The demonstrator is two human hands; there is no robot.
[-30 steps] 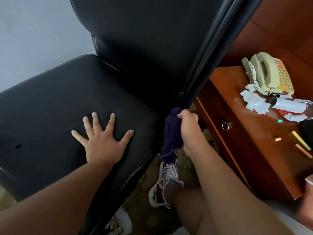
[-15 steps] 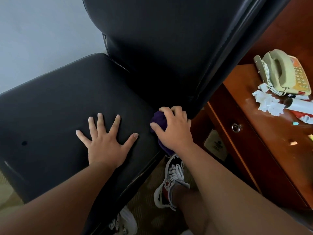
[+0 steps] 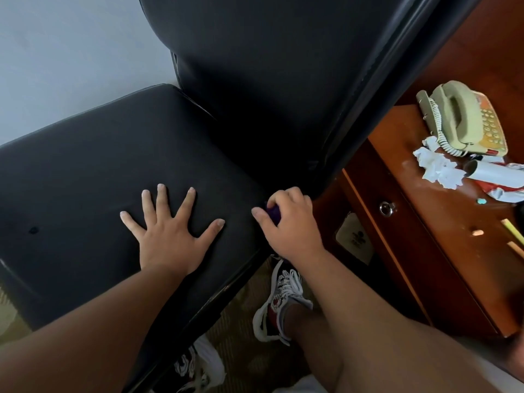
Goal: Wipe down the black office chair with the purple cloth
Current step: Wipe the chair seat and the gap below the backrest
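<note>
Purple cloth [image 3: 272, 213] deeper inside right hand [image 3: 292, 228]'s tight grip, only a sliver visible.

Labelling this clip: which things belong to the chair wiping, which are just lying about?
Job: black padded office chair; purple cloth gripped by right hand; left hand flat on chair.
Lying about: beige corded telephone; crumpled white tissue; white paper tube.

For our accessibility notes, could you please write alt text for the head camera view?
A person's right hand grips a purple cloth at the rear corner of a black office chair, while the left hand rests flat, fingers spread, on its seat. A wooden desk at right holds a beige telephone and crumpled paper.
</note>
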